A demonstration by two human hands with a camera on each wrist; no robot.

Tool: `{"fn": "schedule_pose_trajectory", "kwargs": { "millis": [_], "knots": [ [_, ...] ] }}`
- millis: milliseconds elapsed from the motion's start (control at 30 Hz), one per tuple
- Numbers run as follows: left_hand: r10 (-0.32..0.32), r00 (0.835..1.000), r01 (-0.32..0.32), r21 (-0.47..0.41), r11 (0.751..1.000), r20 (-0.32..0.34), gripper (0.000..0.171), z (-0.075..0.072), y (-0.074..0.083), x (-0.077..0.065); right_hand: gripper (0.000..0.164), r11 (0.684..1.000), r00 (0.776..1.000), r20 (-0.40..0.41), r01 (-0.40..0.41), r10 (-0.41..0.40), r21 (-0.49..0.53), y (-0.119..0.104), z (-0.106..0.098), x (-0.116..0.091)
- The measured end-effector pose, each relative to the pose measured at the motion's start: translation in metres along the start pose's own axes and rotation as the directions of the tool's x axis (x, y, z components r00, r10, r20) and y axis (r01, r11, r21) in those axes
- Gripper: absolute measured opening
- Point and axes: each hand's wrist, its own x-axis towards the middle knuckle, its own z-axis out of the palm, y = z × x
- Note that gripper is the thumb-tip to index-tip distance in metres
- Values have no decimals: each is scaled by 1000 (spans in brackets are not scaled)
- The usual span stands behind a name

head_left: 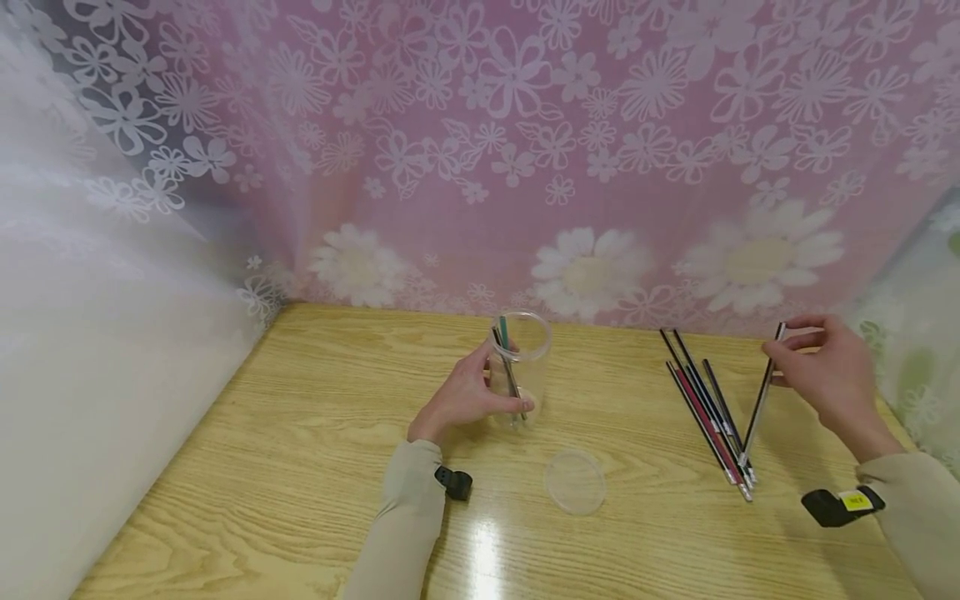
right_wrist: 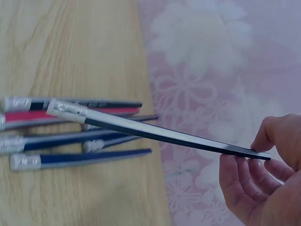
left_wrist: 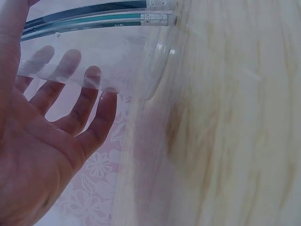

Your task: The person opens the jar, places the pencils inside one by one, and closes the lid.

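My left hand (head_left: 468,393) grips a clear plastic jar (head_left: 534,379) that stands on the table, its round mouth uncovered. Inside the jar lean a teal pencil (left_wrist: 103,21) and a dark pencil (left_wrist: 84,10), eraser ends at the bottom. Between thumb and fingertips, my right hand (head_left: 834,367) pinches one end of a dark pencil (right_wrist: 164,135), which slants with its white eraser end low. Beneath and left of it lies a loose pile of pencils (head_left: 697,404), mostly dark with a red one. Whether the held pencil's eraser touches the pile I cannot tell.
A clear round lid (head_left: 575,482) lies flat on the wooden table (head_left: 300,467), in front of the jar. Behind the table hangs a pink flowered curtain (head_left: 480,208). Pale sheeting (head_left: 97,333) borders the left side, and more hangs at the right.
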Motion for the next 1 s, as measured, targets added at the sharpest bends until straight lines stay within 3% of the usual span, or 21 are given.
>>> {"fn": "schedule_pose_trajectory", "kwargs": {
  "millis": [200,400,533,667,767,1000],
  "knots": [
    [-1,1000,1,-2,1000,-3,75,-1,1,0,31,976,998,-62,-2,16,217,-17,0,-3],
    [-2,1000,2,-10,1000,-2,76,0,-1,-1,34,872,996,-91,30,17,489,-34,2,-10],
    [1,1000,-1,-9,1000,-1,77,1,-1,-1,36,824,993,-118,61,7,564,-46,4,-17],
    [4,1000,-4,-5,1000,1,79,2,0,0,37,814,987,-159,109,-21,570,-59,6,-25],
    [0,1000,0,-10,1000,-1,80,2,0,0,39,786,981,-185,157,-55,598,-68,7,-31],
    [-6,1000,6,-19,1000,-10,81,2,-1,0,41,617,961,-221,278,-169,736,-85,8,-38]
  ]
}}
